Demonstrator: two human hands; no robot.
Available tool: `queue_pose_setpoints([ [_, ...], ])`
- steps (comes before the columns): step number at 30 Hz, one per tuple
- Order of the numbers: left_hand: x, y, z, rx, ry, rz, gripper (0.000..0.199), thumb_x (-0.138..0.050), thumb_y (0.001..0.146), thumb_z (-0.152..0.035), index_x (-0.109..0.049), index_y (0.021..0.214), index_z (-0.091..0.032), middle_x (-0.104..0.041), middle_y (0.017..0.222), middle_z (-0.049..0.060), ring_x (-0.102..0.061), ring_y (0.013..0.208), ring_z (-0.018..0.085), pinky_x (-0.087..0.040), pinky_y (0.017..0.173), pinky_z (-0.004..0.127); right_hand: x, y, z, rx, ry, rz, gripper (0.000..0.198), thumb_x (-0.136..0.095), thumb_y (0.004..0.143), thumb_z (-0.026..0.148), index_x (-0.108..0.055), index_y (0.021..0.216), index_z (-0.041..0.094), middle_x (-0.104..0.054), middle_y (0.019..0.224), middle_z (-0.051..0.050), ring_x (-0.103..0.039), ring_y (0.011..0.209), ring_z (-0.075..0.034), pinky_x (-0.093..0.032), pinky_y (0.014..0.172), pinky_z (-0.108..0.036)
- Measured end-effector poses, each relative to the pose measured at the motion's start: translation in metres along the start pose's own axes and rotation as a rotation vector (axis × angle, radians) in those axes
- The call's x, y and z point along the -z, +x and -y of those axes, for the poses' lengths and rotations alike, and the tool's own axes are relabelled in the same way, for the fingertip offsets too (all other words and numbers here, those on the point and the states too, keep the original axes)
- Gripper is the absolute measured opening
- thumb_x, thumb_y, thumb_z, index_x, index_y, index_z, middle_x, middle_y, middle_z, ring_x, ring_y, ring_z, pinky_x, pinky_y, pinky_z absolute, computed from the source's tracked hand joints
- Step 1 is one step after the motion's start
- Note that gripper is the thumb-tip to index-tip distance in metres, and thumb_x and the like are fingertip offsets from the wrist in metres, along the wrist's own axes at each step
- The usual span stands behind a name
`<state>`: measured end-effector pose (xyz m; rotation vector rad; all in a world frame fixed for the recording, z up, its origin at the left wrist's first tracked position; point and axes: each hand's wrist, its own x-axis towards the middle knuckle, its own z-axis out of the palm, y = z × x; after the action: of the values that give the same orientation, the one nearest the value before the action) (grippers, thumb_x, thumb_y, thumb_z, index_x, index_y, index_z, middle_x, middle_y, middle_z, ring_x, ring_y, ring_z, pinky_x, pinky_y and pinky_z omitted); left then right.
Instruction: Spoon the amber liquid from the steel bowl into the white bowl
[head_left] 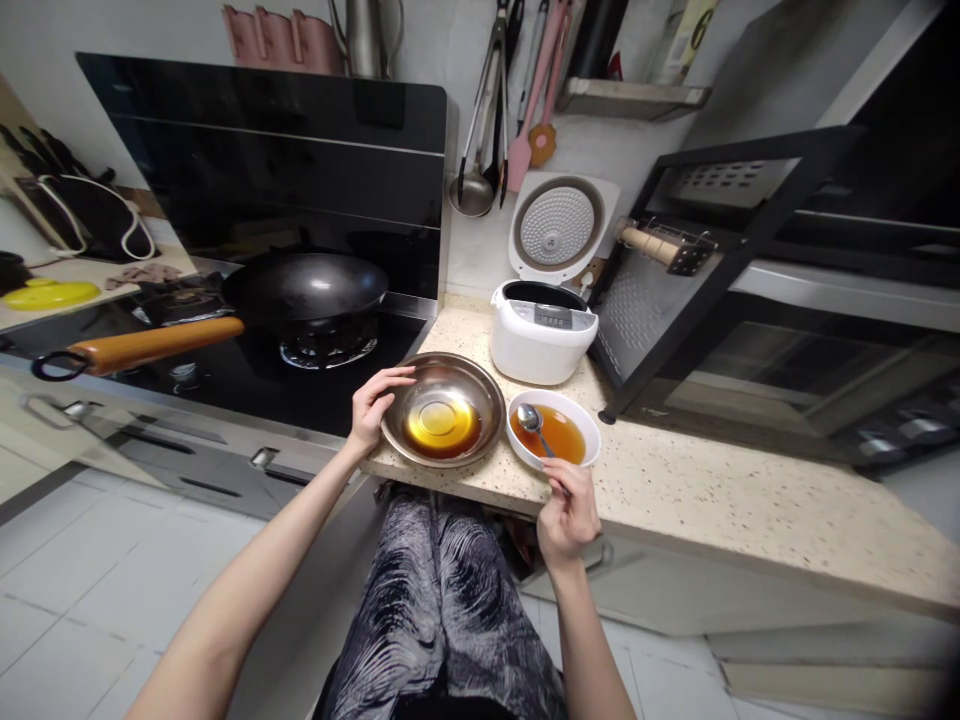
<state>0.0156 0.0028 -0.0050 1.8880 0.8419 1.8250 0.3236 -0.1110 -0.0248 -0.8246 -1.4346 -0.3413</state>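
Note:
A wide stainless steel bowl (493, 398) sits near the counter's front edge with amber liquid (457, 430) pooled in it. My left hand (370, 408) grips its left rim, fingers curled over the edge. Close on its right stands a white bowl (597, 440) of orange-brown liquid (566, 432). Pinched in my right hand (568, 508) is the handle of a metal spoon (529, 418). Its head is over the left part of the white bowl; whether it touches the liquid I cannot tell.
Behind the bowls a white rice cooker (541, 345) stands with its lid (559, 225) up. To the left, a black wok (307, 285) with a wooden handle (161, 345) rests on the stove. A dark oven (765, 350) is at the right. Utensils (474, 190) hang on the wall.

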Motion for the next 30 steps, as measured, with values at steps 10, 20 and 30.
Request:
queue_pose_setpoints([
  [10, 0.0, 0.001, 0.001, -0.014, -0.002, 0.004, 0.033, -0.054, 0.089, -0.028, -0.082, 0.105, -0.021, -0.077, 0.127, 0.011, -0.069, 0.121, 0.034, -0.051, 0.11, 0.054, 0.007, -0.002, -0.009, 0.166, -0.018, 0.183, 0.032, -0.055, 0.098, 0.006, -0.071, 0.118, 0.024, -0.081, 0.099, -0.008, -0.077, 0.091, -0.023, -0.063, 0.075, -0.042],
  [20, -0.001, 0.0, 0.002, -0.006, -0.013, -0.005, 0.033, -0.054, 0.088, -0.025, -0.083, 0.104, -0.021, -0.077, 0.126, 0.01, -0.069, 0.12, 0.033, -0.05, 0.11, 0.053, -0.01, 0.005, 0.022, -0.141, 0.083, -0.11, 0.016, -0.053, 0.105, 0.018, -0.068, 0.105, 0.023, -0.074, 0.092, -0.005, -0.073, 0.088, -0.02, -0.059, 0.08, -0.038],
  [30, 0.0, 0.0, -0.001, -0.01, -0.007, 0.007, 0.033, -0.054, 0.09, -0.023, -0.083, 0.105, -0.02, -0.077, 0.127, 0.01, -0.069, 0.12, 0.032, -0.05, 0.109, 0.052, -0.043, -0.004, 0.042, -0.185, 0.27, 0.103, 0.019, -0.051, 0.103, 0.013, -0.067, 0.101, 0.023, -0.075, 0.091, -0.004, -0.073, 0.087, -0.019, -0.06, 0.078, -0.036],
])
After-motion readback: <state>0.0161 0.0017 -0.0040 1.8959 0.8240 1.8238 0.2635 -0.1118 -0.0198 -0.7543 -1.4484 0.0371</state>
